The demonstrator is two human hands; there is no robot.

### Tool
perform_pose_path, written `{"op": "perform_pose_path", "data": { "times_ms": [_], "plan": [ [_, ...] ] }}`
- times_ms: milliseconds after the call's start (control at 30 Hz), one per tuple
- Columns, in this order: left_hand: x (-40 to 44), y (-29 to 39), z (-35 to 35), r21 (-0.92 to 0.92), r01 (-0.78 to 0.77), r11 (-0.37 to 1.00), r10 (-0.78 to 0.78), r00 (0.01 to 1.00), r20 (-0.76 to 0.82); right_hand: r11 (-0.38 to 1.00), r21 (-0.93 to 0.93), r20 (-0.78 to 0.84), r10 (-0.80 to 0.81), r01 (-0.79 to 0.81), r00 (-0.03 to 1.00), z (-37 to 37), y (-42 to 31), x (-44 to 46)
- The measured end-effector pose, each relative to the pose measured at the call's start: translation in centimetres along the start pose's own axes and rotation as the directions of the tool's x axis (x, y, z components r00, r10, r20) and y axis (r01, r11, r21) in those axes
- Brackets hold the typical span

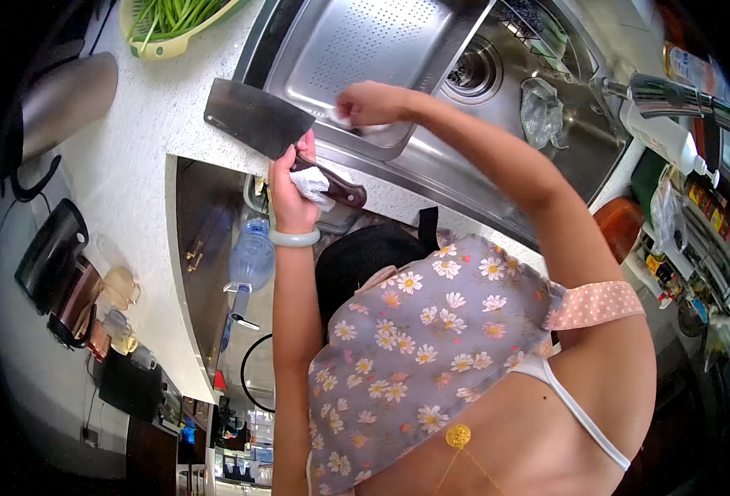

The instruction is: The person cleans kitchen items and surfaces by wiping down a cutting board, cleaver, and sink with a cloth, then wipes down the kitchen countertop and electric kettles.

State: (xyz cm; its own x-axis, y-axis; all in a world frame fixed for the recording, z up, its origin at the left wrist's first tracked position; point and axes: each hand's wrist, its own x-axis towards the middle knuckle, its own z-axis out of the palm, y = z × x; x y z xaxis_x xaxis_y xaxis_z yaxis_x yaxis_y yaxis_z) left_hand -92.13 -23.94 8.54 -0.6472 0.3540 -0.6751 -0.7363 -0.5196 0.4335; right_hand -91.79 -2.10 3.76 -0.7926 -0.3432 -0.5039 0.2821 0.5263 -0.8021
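— Above the countertop's (150,124) front edge, by the near left corner of the sink (443,161): main item?
— Cleaver (259,118), in the left hand (284,197). Fingers clamped on the dark handle, white cloth (311,185) bunched against it.
— Pointing where?
— Long axis diagonal. Blade out over the countertop, broad face to camera; handle butt toward the floral apron (431,331).
— Right hand (371,104)?
— Above the near end of the perforated tray (365,41), set in the sink. Fingers curled, blurred; can't tell if they grip the whitish thing under them.
— Around?
— Colander (165,50) of green stalks (170,15) past the sink's left edge. Plastic bag (541,116) inside the sink, toward the right edge, near the tap (662,95).
— Writing?
— Labelled container (681,66) beyond the tap, red-and-yellow pack (706,207) off the sink's right edge. Both too small to read.
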Motion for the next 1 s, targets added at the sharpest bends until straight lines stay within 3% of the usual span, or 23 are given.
{"op": "perform_pose_path", "data": {
  "times_ms": [100,167,233,333,400,500,533,567,633,700,767,833,1000],
  "plan": [
    [0.1,0.0,0.0,0.017,0.004,1.0,-0.004,1.0,0.013,0.996,0.093,-0.121,0.001,0.01,0.993,0.1,-1.9,2.6],
    [0.0,0.3,0.4,0.034,0.016,0.999,-0.017,1.0,0.007,0.997,0.01,-0.122,-0.069,0.07,0.99,-0.2,-2.1,3.3],
    [-0.4,0.3,1.1,0.059,-0.006,0.998,0.006,1.0,0.003,0.979,-0.141,0.043,-0.146,0.151,0.988,-2.7,0.0,3.4],
    [0.1,-0.1,0.8,0.021,-0.054,0.998,0.054,0.998,-0.02,0.887,-0.461,-0.133,-0.066,-0.003,0.989,-10.9,3.8,1.6],
    [0.1,0.0,0.9,0.001,-0.04,0.999,0.04,0.999,-0.019,0.548,-0.705,-0.481,0.097,-0.45,0.871,-15.5,7.3,0.7],
    [-0.1,0.2,1.2,-0.008,-0.016,1.0,0.016,1.0,-0.02,0.406,-0.687,-0.612,0.126,-0.603,0.781,-10.8,14.0,1.7],
    [-0.1,0.3,1.3,-0.007,-0.009,1.0,0.009,1.0,-0.021,0.323,-0.764,-0.548,0.131,-0.558,0.826,-9.7,6.4,-1.4],
    [-0.1,0.3,1.4,-0.008,-0.003,1.0,0.003,1.0,-0.024,0.324,-0.725,-0.53,0.302,-0.608,0.792,-9.7,10.2,0.4],
    [0.2,0.0,0.8,-0.019,-0.034,0.999,0.034,0.999,0.011,0.286,-0.811,-0.416,0.334,-0.511,0.846,-6.9,6.5,0.1],
    [0.3,-0.2,0.3,-0.025,-0.032,0.999,0.032,0.999,0.028,0.315,-0.862,-0.259,0.398,-0.397,0.88,-4.6,2.4,-0.5],
    [0.7,-0.2,0.2,-0.045,-0.02,0.999,0.022,0.999,0.032,0.422,-0.812,-0.217,0.425,-0.404,0.879,-2.0,0.7,-0.3],
    [1.0,-0.4,0.0,-0.017,-0.042,0.999,0.043,0.997,0.062,0.557,-0.772,-0.061,0.412,-0.305,0.909,0.7,1.1,0.9],
    [1.1,-0.3,0.4,-0.007,-0.079,0.997,0.079,0.996,0.037,0.844,-0.493,0.121,0.308,-0.213,0.944,3.5,5.4,3.1]
  ]
}}
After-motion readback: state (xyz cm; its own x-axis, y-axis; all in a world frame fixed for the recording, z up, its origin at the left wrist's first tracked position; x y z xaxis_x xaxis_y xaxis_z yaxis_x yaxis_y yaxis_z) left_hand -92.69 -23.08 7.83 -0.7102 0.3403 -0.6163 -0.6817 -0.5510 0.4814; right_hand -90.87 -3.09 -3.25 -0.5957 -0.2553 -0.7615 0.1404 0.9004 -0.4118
